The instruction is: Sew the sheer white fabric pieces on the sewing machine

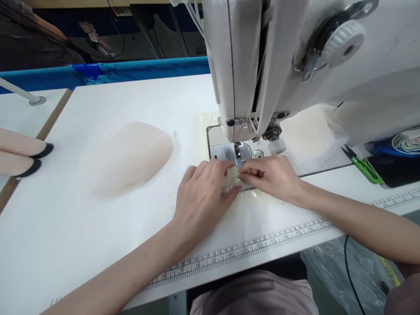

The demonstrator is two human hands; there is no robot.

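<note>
My left hand (201, 197) and my right hand (271, 177) meet just in front of the needle and presser foot (238, 151) of a white sewing machine (295, 57). Between them lies a small sheer, pale piece of fabric (233, 179) on the metal needle plate (223, 151). The left hand's fingers curl over the piece and press on it. With thumb and fingers the right hand pinches its right edge. Most of the fabric is hidden under the fingers.
A pile of pale pink sheer fabric (131, 157) lies left on the white table (65, 218). Green thread snips (364, 166) lie at the right. A printed ruler (249, 247) runs along the table's front edge. Two pale forms with dark tips (22, 155) sit at far left.
</note>
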